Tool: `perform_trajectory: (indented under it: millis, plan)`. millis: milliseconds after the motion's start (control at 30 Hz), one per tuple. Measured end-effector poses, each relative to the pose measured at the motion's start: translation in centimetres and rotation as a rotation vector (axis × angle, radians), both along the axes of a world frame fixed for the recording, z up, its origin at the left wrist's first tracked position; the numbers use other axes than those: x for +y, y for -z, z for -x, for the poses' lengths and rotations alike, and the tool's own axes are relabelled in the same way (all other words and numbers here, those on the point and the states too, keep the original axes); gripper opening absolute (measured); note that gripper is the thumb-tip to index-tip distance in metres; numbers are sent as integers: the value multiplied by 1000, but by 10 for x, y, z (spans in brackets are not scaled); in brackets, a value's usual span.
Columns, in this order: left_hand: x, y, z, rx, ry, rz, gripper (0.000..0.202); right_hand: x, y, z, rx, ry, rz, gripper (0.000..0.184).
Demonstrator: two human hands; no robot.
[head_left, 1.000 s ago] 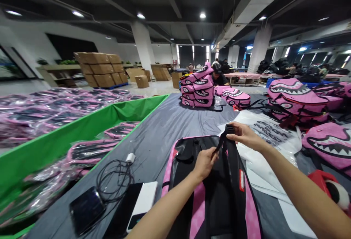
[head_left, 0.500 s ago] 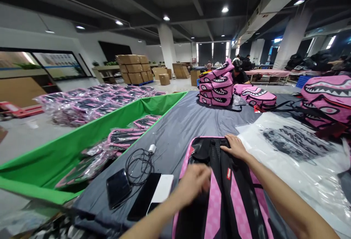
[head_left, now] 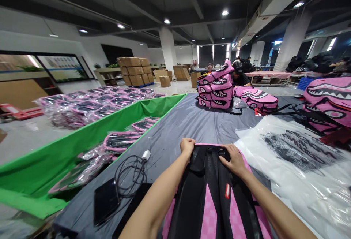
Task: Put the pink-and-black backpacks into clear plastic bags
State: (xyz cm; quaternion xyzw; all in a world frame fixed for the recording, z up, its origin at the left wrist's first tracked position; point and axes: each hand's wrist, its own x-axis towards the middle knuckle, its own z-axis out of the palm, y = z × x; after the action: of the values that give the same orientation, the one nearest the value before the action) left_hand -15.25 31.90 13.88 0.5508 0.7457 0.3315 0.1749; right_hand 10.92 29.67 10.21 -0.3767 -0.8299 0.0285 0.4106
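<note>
A pink and black backpack [head_left: 211, 202] lies back side up on the grey table cover [head_left: 175, 129], straps running toward me. My left hand [head_left: 187, 146] is curled over its far top left corner, fingers closed on the edge. My right hand [head_left: 232, 160] lies on the top of the backpack by the strap ends, fingers spread and bent down onto it.
A clear printed plastic bag [head_left: 296, 151] lies to the right. A phone [head_left: 105, 200] and coiled charger cable [head_left: 131, 175] lie at the left. A green bin [head_left: 68, 151] holds bagged backpacks. Stacked shark-face backpacks [head_left: 215, 89] stand further back, a person behind them.
The straps were lifted between both hands, then laid down. My left hand has gone forward to the backpack's top corner; my right hand stays pressed on the top.
</note>
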Motion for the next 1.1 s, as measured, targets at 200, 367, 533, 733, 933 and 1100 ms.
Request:
perform_trajectory:
  millis: [200,367,533,733,933,1100]
  plan:
    - [-49,15,-23,153,315,-229,18,-14,6,-10,48,-33,-55,29]
    - [-86,33,-20,282,417,-393,31,-34,7,-2,0,1,-24,31]
    - [-66,30,-13,228,352,-364,45,-41,5,-1,13,-6,44,30]
    - [-52,22,0,167,350,-322,27,-44,-5,0,-60,77,70,36]
    - [-73,12,-12,204,373,-329,31,-55,-7,5,-75,121,53,31]
    - [-116,40,-20,419,419,-458,35,-79,19,-2,-159,152,4,30]
